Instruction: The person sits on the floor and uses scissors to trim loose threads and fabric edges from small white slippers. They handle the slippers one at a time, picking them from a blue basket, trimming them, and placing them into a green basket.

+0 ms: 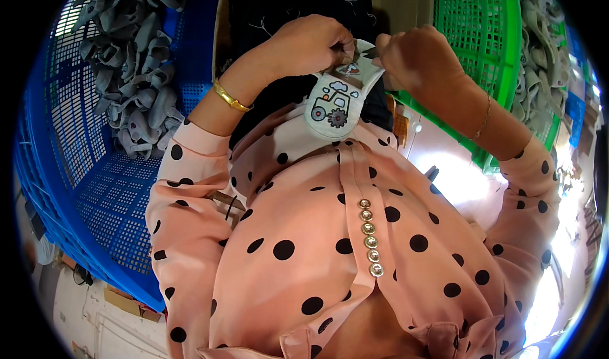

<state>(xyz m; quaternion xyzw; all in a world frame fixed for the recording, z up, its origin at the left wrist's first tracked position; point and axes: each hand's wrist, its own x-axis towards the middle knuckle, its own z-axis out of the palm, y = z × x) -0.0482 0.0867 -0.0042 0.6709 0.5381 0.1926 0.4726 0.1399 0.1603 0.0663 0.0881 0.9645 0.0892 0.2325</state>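
Note:
A white fabric piece [331, 114] with a rounded near end hangs between my hands, printed with a tractor and clouds. At its far left edge, my left hand [316, 44] is closed, fingers pinching the cloth. My right hand [420, 57] is also closed, at the piece's far right edge. A small dark pointed thing [370, 53] shows by the right fingertips; its kind and the rest of it are hidden by the hand. Black cloth [301, 0] with loose thread ends on it lies just beyond my hands.
On the left stands a big blue plastic basket [120, 213] with many grey fabric pieces [136, 73] in it. A green basket [476, 16] is at the far right, with more grey pieces [539, 54] beyond it. Cardboard [406, 3] rises behind the black cloth.

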